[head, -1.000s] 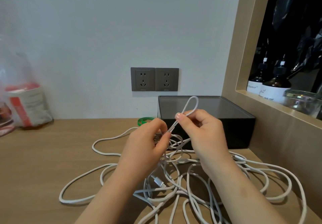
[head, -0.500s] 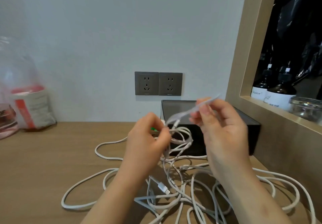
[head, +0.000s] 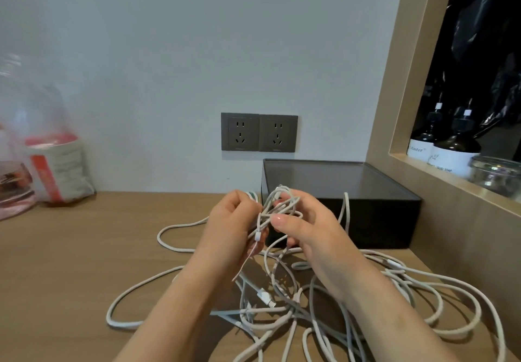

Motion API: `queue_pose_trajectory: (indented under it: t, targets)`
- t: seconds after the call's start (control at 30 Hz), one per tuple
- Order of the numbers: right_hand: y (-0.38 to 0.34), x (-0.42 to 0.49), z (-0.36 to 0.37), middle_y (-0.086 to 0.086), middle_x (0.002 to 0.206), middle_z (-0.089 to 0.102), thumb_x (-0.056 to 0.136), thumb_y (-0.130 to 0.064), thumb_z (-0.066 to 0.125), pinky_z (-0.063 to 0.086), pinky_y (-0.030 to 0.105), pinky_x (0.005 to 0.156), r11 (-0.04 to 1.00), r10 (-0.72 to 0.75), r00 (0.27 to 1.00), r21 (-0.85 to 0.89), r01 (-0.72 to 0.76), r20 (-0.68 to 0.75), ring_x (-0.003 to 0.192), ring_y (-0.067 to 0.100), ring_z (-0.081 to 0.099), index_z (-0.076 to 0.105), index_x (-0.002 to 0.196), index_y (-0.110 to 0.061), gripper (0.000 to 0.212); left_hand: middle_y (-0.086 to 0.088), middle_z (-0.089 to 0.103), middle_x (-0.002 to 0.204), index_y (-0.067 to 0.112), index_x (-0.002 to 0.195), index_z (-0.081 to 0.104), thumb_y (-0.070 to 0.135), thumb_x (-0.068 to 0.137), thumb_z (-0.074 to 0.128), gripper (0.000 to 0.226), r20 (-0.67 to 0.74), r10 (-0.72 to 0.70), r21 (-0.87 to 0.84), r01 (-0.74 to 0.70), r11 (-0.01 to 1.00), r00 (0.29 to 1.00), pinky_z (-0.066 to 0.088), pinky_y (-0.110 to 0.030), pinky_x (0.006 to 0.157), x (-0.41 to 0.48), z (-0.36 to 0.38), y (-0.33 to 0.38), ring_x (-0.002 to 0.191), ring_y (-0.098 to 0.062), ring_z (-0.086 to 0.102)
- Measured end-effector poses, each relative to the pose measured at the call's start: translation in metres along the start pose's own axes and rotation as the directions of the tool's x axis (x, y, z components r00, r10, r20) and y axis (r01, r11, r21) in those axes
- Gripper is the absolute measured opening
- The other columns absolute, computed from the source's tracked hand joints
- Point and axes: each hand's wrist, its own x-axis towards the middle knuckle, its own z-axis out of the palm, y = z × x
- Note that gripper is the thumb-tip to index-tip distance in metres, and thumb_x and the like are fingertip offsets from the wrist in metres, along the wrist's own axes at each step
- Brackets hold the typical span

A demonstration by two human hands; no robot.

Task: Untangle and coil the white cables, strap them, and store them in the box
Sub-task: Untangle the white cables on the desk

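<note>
Between left hand (head: pixel 231 220) and right hand (head: pixel 310 229), both gripping, white cables (head: pixel 277 206) bunch.

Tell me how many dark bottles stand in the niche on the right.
2. One dark bottle stands at the left, next to the wooden frame; the other stands beside it, nearer the glass jar. More may be hidden behind the frame.

White cable loops (head: pixel 296 302) sprawl across the wooden table's (head: pixel 56 263) front right; its left half lies bare, black box (head: pixel 352 201) blocking the back-right corner.
</note>
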Motion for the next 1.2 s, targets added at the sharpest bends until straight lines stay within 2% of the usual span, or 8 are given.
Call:
queue_pose_trajectory:
  t: [0.1,0.2,0.27,0.47,0.57,0.63,1.07,1.2]
  targets:
    - [-0.001,-0.001,0.001,-0.005,0.091,0.060,0.081,-0.017,0.067,0.046,0.017,0.063,0.998,-0.054,0.995,-0.021,0.053,-0.080,0.073,0.001,0.059,0.053,0.106,-0.032,0.032,-0.010,0.040,0.058,0.011,0.069,0.041,0.001,0.087,0.047,0.022,-0.006,0.019,0.148,-0.018,0.989,1.000,0.029,-0.024,0.044,0.002,-0.002,-0.007,0.045,-0.016,0.035]
    - [-0.002,-0.001,0.002,-0.006,0.082,0.052,0.082,-0.044,0.058,0.042,0.019,0.057,0.963,-0.183,0.976,-0.219,0.154,-0.116,0.063,0.003,0.049,0.055,0.093,-0.040,0.012,-0.011,0.040,0.073,0.011,0.080,0.043,0.003,0.089,0.046,0.013,0.032,0.004,0.143,-0.009,0.990,0.999,0.029,-0.022,0.041,0.001,0.001,-0.008,0.050,-0.018,0.036]
    - [0.001,0.000,0.001,-0.008,0.076,0.049,0.080,-0.054,0.057,0.036,0.021,0.056,0.932,-0.258,0.959,-0.292,0.215,-0.118,0.059,0.005,0.045,0.056,0.083,-0.039,0.016,-0.013,0.040,0.076,0.011,0.088,0.045,0.002,0.090,0.043,0.010,0.069,-0.013,0.094,0.007,0.996,0.998,0.029,-0.019,0.036,0.000,0.004,-0.007,0.044,-0.017,0.041]
    - [0.010,0.005,-0.002,-0.005,0.062,0.047,0.088,-0.033,0.055,0.036,0.027,0.054,0.878,-0.341,0.908,-0.428,0.215,-0.242,0.056,0.011,0.044,0.051,0.067,-0.023,0.023,-0.018,0.050,0.084,-0.007,0.104,0.049,0.006,0.086,0.051,0.022,0.177,-0.065,0.031,0.061,0.998,0.982,0.040,-0.024,0.041,-0.004,0.002,-0.004,0.049,-0.020,0.054]
    - [0.011,0.005,-0.001,-0.002,0.066,0.052,0.089,-0.029,0.053,0.040,0.022,0.055,0.847,-0.386,0.869,-0.492,0.202,-0.309,0.062,0.010,0.049,0.051,0.067,-0.020,0.024,-0.012,0.063,0.076,-0.002,0.097,0.053,0.018,0.073,0.070,0.036,0.263,-0.029,0.154,-0.013,0.988,0.964,0.049,-0.026,0.053,-0.008,0.000,-0.002,0.064,-0.019,0.063]
    - [0.011,0.005,-0.002,-0.001,0.067,0.052,0.090,-0.026,0.053,0.039,0.017,0.054,0.844,-0.388,0.866,-0.499,0.196,-0.316,0.063,0.010,0.049,0.050,0.067,-0.020,0.024,-0.014,0.067,0.081,-0.004,0.100,0.055,0.010,0.076,0.076,0.034,0.255,-0.004,0.225,-0.056,0.973,0.967,0.052,-0.025,0.059,-0.009,-0.001,-0.001,0.068,-0.018,0.065]
    - [0.009,0.005,0.000,-0.003,0.075,0.049,0.096,-0.028,0.044,0.039,0.007,0.055,0.854,-0.290,0.922,-0.504,0.128,-0.258,0.067,0.006,0.048,0.047,0.074,-0.024,0.023,-0.011,0.070,0.087,0.010,0.090,0.065,0.008,0.083,0.067,0.007,0.079,0.088,0.223,-0.104,0.969,0.993,0.055,-0.024,0.061,-0.012,0.005,-0.005,0.074,-0.019,0.071]
    - [0.004,0.003,-0.008,-0.015,0.095,0.053,0.090,-0.038,0.050,0.036,0.013,0.076,0.792,-0.298,0.938,-0.595,0.138,-0.179,0.100,0.005,0.044,0.054,0.081,-0.041,0.011,-0.006,0.070,0.084,0.011,0.094,0.064,0.007,0.079,0.071,0.017,0.106,0.134,0.397,-0.165,0.903,0.985,0.058,-0.029,0.062,-0.009,0.000,-0.007,0.071,-0.016,0.070]
